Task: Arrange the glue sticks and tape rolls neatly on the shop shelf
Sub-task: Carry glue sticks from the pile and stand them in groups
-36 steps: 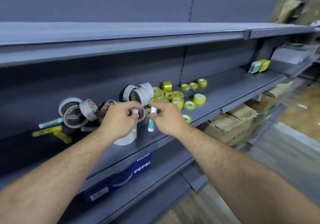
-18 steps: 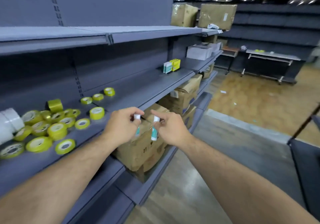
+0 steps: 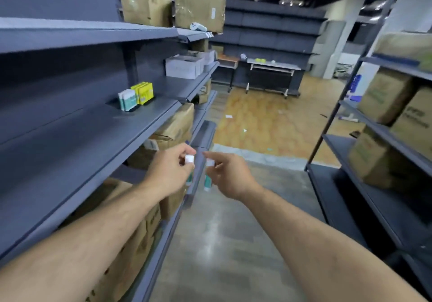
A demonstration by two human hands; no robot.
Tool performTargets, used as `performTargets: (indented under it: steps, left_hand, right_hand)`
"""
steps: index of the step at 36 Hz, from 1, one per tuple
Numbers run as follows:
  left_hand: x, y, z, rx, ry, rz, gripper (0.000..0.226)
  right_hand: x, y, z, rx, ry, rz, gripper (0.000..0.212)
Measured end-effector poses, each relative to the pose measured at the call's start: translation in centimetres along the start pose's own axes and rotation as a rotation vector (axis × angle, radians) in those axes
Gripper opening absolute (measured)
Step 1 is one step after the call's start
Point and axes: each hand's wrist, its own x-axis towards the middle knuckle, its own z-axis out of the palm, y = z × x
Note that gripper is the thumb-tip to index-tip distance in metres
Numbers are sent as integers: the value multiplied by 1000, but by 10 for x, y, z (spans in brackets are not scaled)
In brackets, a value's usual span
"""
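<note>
My left hand [image 3: 168,170] grips a glue stick [image 3: 189,160] with a white cap and teal body, held upright. My right hand [image 3: 230,175] pinches a second, similar glue stick [image 3: 208,176] by its cap. Both hands hover in front of the grey shop shelf [image 3: 98,138], just off its front edge and over the aisle. Farther along the shelf stand white-and-teal boxes [image 3: 127,100] beside yellow boxes [image 3: 143,92]. No tape rolls are in view.
Cardboard boxes [image 3: 173,127] fill the lower shelves on the left. White boxes [image 3: 184,66] sit farther along. Another rack with cartons [image 3: 383,98] lines the right side of the aisle. A table [image 3: 273,68] stands at the far end.
The view has swung right, away from the tape rolls, which have left the frame. Both hands still hold their glue sticks and have travelled along the shelf toward the boxes.
</note>
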Motion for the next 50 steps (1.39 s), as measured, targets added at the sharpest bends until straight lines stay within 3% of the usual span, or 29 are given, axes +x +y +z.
performTargets:
  steps: [7, 15, 30, 50]
  left_hand:
    - [104, 6, 37, 19, -91, 64, 22]
    - [202, -11, 80, 16, -71, 33, 24]
    - [365, -59, 87, 94, 281, -190, 23]
    - [469, -189, 1, 263, 521, -348, 17]
  right_hand:
    - [91, 35, -25, -40, 79, 57, 38]
    - [193, 81, -37, -2, 49, 41, 38]
    - [421, 116, -15, 109, -242, -257, 34]
    - [610, 68, 123, 122, -452, -470, 37]
